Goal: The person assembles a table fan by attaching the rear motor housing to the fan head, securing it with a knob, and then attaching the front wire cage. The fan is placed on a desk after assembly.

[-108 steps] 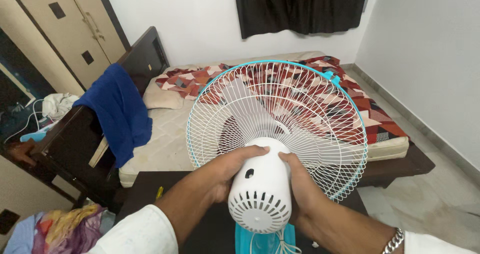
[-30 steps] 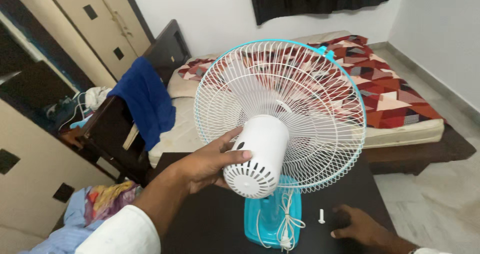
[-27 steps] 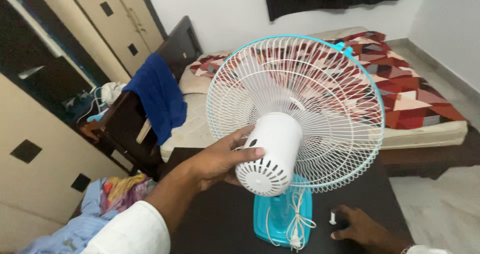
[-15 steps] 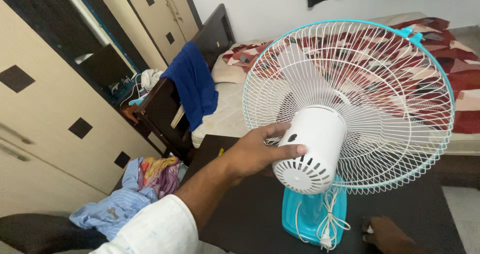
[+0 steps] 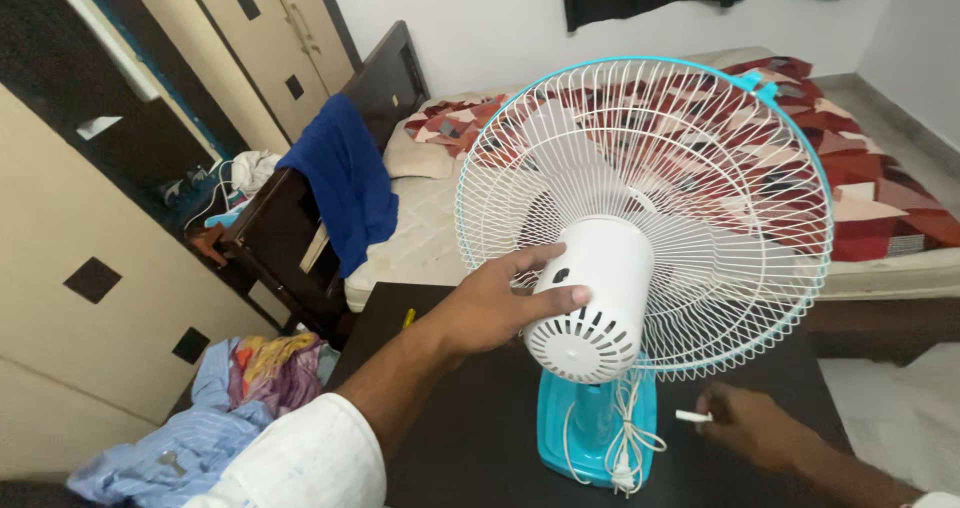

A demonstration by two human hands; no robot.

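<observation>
Meanwhile, a fan (image 5: 640, 218) was steadied on a table (image 5: 480, 438).
Its motor housing (image 5: 592, 303) was gripped by the left hand (image 5: 490, 303); a white pin (image 5: 690, 417) was pinched by the right hand (image 5: 750, 428) near the table's right edge.

Left hand (image 5: 490, 308) reaches forward on an outstretched, white-sleeved arm, fingers spread and curved in a grasp. Right hand (image 5: 750, 426) lies low, fingertips pinched together.

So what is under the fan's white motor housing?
Under the motor housing stand the blue base and a bundled white cord on the dark table; the neck is covered.
</observation>
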